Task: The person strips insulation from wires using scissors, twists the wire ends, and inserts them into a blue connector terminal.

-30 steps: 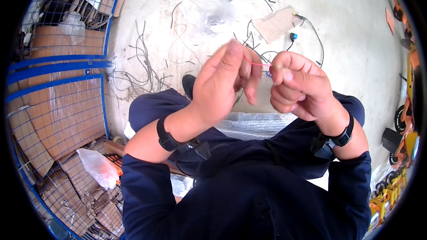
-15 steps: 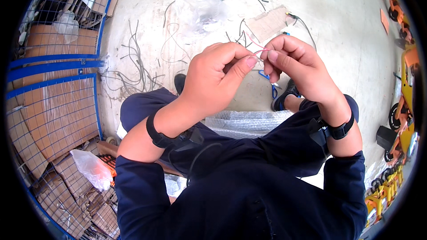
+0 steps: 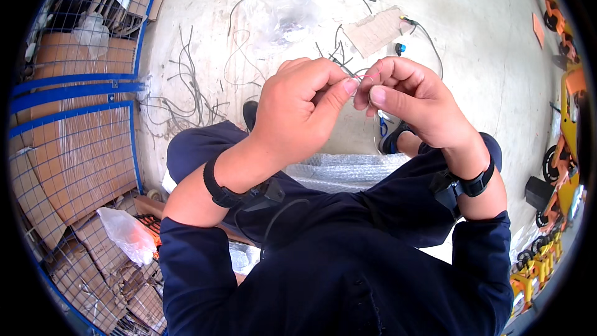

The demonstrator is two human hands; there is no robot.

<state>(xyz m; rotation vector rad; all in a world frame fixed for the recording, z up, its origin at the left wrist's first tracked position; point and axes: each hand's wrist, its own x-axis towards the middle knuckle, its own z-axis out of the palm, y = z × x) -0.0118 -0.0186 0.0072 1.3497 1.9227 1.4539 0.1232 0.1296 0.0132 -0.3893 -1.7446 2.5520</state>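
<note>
Concrete floor is stretching below; the left hand is pinching thin red wire, the right hand half-curling beside it, hold unclear.

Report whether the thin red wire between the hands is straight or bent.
Bent: the thin red wire curves between the left hand and right hand; part is hidden.

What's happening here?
A person in dark clothing is handling a thin red wire in front of them, above the floor. The left hand pinches it between thumb and forefinger. The right hand is close by with its fingers curled at the wire; how firmly it grips is unclear. Beyond the hands, dark loose cables and a flat cardboard piece lie on the floor.
</note>
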